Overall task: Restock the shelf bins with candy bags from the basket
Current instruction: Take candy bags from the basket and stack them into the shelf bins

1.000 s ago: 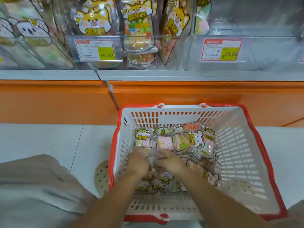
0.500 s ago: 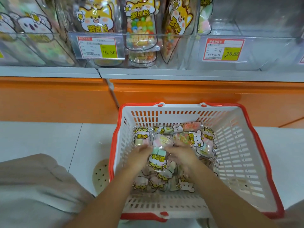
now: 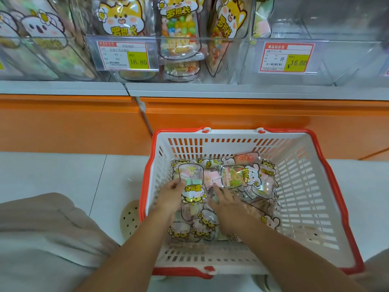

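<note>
Candy bag (image 3: 192, 188) seemingly in left grip (image 3: 171, 197)

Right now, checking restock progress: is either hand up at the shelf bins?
No, the left hand and right hand are both inside the basket among candy bags.

Head-worn view, facing forward and down, close over basket (image 3: 305, 197), shelf bins (image 3: 347, 60) beyond

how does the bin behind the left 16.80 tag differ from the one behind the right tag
The left-tag bin is packed with upright candy bags; the right-tag bin looks nearly bare, one pastel bag at its left end. The left-tag bin's price lacks the ¥ sign the right-tag bin's shows. Both are clear plastic, tagged 16.80.
</note>
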Available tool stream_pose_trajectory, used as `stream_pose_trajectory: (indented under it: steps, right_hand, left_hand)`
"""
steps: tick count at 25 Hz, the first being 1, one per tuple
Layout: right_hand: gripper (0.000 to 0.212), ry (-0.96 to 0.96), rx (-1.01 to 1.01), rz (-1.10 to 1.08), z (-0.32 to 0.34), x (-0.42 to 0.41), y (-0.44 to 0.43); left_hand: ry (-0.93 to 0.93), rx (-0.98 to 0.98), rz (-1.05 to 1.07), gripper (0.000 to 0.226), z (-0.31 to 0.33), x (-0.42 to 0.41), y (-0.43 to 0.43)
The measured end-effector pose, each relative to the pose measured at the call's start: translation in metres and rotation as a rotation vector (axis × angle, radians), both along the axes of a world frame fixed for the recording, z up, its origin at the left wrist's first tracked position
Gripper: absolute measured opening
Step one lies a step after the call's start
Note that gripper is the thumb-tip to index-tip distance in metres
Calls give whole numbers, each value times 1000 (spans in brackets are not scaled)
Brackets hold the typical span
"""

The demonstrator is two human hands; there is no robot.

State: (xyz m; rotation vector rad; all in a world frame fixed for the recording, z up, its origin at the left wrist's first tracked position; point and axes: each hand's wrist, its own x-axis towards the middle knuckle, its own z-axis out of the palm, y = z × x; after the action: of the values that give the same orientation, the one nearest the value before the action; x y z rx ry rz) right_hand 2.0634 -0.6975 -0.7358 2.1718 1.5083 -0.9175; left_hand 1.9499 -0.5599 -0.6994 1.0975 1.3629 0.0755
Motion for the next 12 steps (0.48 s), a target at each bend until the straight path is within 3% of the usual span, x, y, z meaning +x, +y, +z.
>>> stream_pose_trajectory:
  steps: [4, 8, 9, 12]
  right_hand:
    - [94, -119, 102, 96, -6, -2, -4]
    - [70, 175, 280, -32, 1, 13, -6]
    - [62, 289, 344, -148, 2, 16, -9]
    - [29, 583, 488, -771, 16, 24, -17]
  left_hand:
    - [-32, -39, 55, 44, 0, 0, 0]
    - [-51, -32, 75, 43, 1, 0, 1]
    - [-52, -23, 74, 43, 0, 0, 2]
    - [-117, -26, 151, 40, 5, 3, 0]
